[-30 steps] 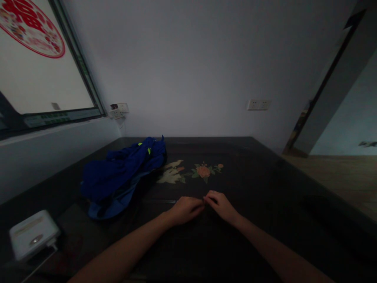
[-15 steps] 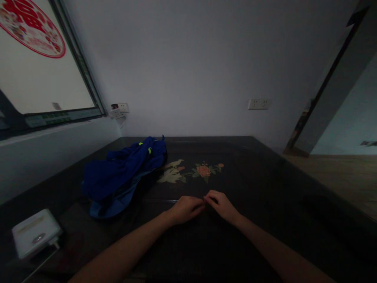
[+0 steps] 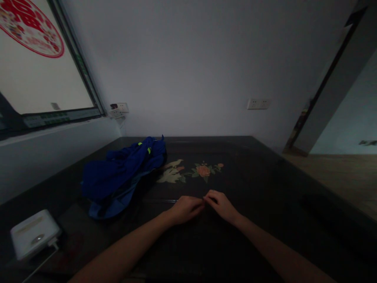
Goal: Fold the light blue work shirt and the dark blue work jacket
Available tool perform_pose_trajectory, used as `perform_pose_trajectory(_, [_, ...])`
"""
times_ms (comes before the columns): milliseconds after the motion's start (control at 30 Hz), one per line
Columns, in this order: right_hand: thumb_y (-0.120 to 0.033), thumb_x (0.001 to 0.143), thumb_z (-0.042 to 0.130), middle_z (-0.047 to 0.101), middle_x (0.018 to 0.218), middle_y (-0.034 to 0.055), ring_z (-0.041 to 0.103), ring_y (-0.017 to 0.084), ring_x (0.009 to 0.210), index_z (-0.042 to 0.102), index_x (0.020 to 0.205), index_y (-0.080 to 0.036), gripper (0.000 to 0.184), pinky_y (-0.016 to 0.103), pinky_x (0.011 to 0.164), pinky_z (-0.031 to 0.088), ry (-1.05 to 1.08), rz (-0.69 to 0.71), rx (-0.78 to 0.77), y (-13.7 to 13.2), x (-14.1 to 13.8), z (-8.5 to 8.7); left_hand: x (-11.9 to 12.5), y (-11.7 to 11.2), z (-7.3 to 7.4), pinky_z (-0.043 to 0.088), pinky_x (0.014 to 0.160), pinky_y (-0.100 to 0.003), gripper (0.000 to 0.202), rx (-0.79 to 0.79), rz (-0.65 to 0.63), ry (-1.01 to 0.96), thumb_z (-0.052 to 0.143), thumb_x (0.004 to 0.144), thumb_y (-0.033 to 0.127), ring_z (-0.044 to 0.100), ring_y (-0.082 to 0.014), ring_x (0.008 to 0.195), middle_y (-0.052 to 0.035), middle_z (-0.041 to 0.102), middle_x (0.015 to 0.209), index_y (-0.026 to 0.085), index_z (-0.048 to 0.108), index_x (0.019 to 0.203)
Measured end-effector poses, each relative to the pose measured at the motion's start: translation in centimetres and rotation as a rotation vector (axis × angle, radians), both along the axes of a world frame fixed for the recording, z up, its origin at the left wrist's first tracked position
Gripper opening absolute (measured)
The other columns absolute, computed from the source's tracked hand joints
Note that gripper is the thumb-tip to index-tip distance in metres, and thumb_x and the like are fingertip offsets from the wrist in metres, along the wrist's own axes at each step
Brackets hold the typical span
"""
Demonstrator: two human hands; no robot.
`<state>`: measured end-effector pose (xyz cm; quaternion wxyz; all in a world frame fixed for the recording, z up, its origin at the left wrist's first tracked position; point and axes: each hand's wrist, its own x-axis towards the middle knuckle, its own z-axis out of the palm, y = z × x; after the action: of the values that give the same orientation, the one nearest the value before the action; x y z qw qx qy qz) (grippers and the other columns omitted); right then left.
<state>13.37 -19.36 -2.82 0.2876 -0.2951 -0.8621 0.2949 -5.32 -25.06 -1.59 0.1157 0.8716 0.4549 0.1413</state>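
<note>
My left hand (image 3: 187,210) and my right hand (image 3: 220,205) meet fingertip to fingertip, low over the dark table (image 3: 241,239). The fingers of both are curled and pinched together. Whatever may be between the fingertips is too small and dim to make out. Just beyond them, a painted flower design (image 3: 203,170) decorates the tabletop. To the left of my hands lies a crumpled blue backpack or garment (image 3: 118,175) with small yellow-green tabs; the dim light leaves its exact kind unclear.
A white box-shaped device (image 3: 35,236) with a cable sits at the table's near left. Wall sockets (image 3: 258,104) are above the far edge, and more sockets (image 3: 119,110) hang in the left corner. A window (image 3: 44,78) with a red round sticker is at the left.
</note>
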Motion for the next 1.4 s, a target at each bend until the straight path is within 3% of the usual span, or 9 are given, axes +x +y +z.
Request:
perform_pose_trajectory(400, [-0.033,0.092,0.043,0.058,0.074,0.0026,0.055,0.015,0.074,0.059,0.069,-0.018,0.031,0.027,0.07,0.04,-0.007,0.002,-0.003,-0.2,-0.1,0.2,-0.1,0.0,0.3,0.042,0.069,-0.021,0.018,-0.036,0.002,-0.016,0.042,0.091,0.025,0.062,-0.0139,0.078,-0.0023,0.066,0.086,0.019,0.059,0.094])
perform_pose_trajectory(733, [-0.03,0.091,0.045,0.06,0.077,0.0031,0.056,0.016,0.077,0.061,0.073,-0.018,0.027,0.027,0.071,0.04,-0.016,0.007,-0.02,-0.3,-0.1,0.3,0.0,-0.1,0.1,0.042,0.064,-0.02,0.019,0.047,0.012,0.013,0.041,0.092,0.024,0.061,-0.0124,0.073,-0.0012,0.066,0.084,0.019,0.059,0.093])
perform_pose_trajectory(867, [-0.03,0.089,0.047,0.064,0.081,0.0032,0.057,0.016,0.077,0.063,0.08,-0.018,0.022,0.027,0.071,0.042,-0.011,0.009,-0.062,-0.1,-0.3,0.4,-0.3,-0.3,1.3,0.043,0.065,-0.021,0.019,0.202,0.003,0.087,0.041,0.092,0.023,0.06,-0.0127,0.075,-0.0024,0.064,0.084,0.018,0.059,0.092])
perform_pose_trajectory(967, [-0.029,0.088,0.049,0.065,0.08,0.0029,0.058,0.016,0.075,0.064,0.082,-0.018,0.02,0.026,0.068,0.042,-0.009,0.029,-0.084,1.1,-1.1,1.1,-1.3,-0.7,3.6,0.044,0.067,-0.023,0.02,0.392,0.035,0.131,0.041,0.092,0.024,0.059,-0.0137,0.075,-0.0037,0.063,0.083,0.018,0.06,0.089])
perform_pose_trajectory(1067, [-0.025,0.085,0.051,0.066,0.081,0.0028,0.06,0.016,0.076,0.065,0.085,-0.017,0.016,0.025,0.068,0.043,0.018,0.05,-0.085,3.4,-3.1,2.2,-3.9,-0.8,6.4,0.045,0.074,-0.026,0.022,0.551,0.183,0.044,0.04,0.092,0.025,0.059,-0.0154,0.083,-0.0056,0.063,0.09,0.019,0.061,0.093])
perform_pose_trajectory(1200, [-0.019,0.082,0.053,0.068,0.085,0.005,0.062,0.017,0.081,0.066,0.088,-0.016,0.015,0.027,0.072,0.045,0.013,0.061,-0.017,6.8,-7.9,3.3,-10.9,0.0,9.1,0.046,0.083,-0.031,0.025,0.593,0.517,0.003,0.039,0.091,0.03,0.059,-0.0188,0.092,-0.007,0.062,0.102,0.02,0.06,0.102])
perform_pose_trajectory(1300, [-0.016,0.081,0.052,0.069,0.093,0.007,0.062,0.019,0.087,0.067,0.094,-0.015,0.02,0.029,0.077,0.046,-0.022,0.033,0.052,8.5,-12.4,3.7,-17.5,1.0,9.2,0.042,0.091,-0.038,0.036,0.523,0.752,0.136,0.042,0.087,0.035,0.054,-0.0251,0.106,-0.0104,0.058,0.115,0.019,0.055,0.116])
perform_pose_trajectory(1400, [-0.013,0.079,0.054,0.068,0.101,0.0067,0.061,0.02,0.096,0.066,0.102,-0.018,0.026,0.031,0.085,0.045,-0.047,0.014,0.096,9.1,-16.7,3.9,-23.0,1.5,7.7,0.037,0.095,-0.051,0.057,0.376,1.051,0.292,0.046,0.082,0.045,0.044,-0.0344,0.119,-0.0151,0.048,0.131,0.019,0.043,0.133])
